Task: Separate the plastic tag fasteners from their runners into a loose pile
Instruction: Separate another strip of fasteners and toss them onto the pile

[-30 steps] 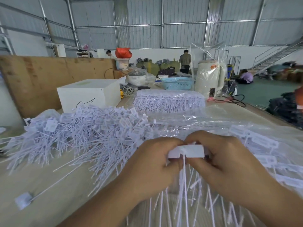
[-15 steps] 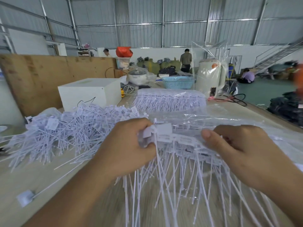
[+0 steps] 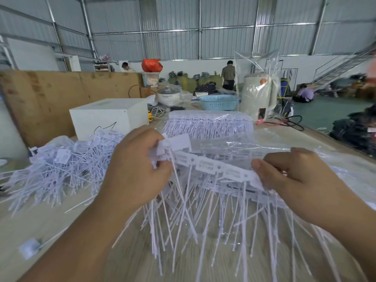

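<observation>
A strip of white plastic tag fasteners (image 3: 215,167) on their runner stretches between my hands above the table, thin tails hanging down. My left hand (image 3: 134,171) pinches the strip's left end, where one flat tag head (image 3: 179,142) sticks up. My right hand (image 3: 295,180) grips the right end of the strip. A loose pile of separated fasteners (image 3: 61,165) lies on the table to the left. A bagged bundle of fasteners (image 3: 207,125) sits behind the hands.
A single loose fastener (image 3: 30,248) lies near the front left. A white box (image 3: 105,117), a blue basket (image 3: 219,102) and a wrapped kettle (image 3: 258,96) stand farther back. Clear plastic sheeting (image 3: 335,159) covers the table's right side. People work in the hall beyond.
My hands have drawn apart, the left going up and left, the right to the right. The bunched strip has spread out into a long row between them.
</observation>
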Demonstrator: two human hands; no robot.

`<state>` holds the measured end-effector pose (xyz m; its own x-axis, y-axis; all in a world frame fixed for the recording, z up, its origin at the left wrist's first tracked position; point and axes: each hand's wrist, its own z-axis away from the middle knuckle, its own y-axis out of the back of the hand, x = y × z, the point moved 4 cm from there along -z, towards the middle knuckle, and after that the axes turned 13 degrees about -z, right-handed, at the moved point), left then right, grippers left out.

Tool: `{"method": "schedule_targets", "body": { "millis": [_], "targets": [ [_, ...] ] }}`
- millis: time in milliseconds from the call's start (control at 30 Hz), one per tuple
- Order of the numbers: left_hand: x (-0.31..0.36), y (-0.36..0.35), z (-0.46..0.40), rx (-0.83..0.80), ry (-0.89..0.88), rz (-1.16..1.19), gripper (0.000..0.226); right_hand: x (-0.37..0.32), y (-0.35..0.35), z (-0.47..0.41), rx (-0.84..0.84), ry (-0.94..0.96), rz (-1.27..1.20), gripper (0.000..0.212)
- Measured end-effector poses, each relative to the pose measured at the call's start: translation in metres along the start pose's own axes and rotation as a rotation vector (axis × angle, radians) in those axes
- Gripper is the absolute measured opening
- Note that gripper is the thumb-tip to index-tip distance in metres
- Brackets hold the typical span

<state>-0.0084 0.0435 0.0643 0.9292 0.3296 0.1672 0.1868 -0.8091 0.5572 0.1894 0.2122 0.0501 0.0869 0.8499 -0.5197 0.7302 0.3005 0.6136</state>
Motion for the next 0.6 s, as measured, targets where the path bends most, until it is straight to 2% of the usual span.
{"method": "schedule_targets", "body": {
  "millis": [133,200,267,367,500,567,600],
  "targets": [
    [-0.007,0.002,-0.004,0.069,-0.102,-0.081,0.014,0.002,-0.003,-0.001,0.011,0.020,0.077,0.060],
    [-0.023,-0.002,-0.006,0.079,-0.089,-0.028,0.011,0.004,-0.001,-0.002,0.019,0.041,0.177,0.057],
    [-0.057,-0.007,-0.009,0.078,0.103,0.048,0.012,0.011,0.002,-0.003,-0.033,-0.015,0.294,0.056],
    [-0.097,-0.016,-0.006,-0.031,0.353,-0.024,0.008,0.024,0.005,-0.004,-0.075,-0.120,0.345,0.051],
    [-0.050,-0.005,-0.001,0.026,0.345,0.055,0.016,0.009,-0.007,-0.001,-0.131,-0.114,0.395,0.021],
    [-0.022,-0.002,0.001,-0.004,0.309,0.141,0.018,-0.001,-0.016,0.001,-0.118,-0.035,0.342,0.008],
    [-0.012,-0.001,0.002,-0.030,0.279,0.151,0.021,-0.005,-0.018,0.003,-0.085,0.004,0.258,0.014]
  ]
}}
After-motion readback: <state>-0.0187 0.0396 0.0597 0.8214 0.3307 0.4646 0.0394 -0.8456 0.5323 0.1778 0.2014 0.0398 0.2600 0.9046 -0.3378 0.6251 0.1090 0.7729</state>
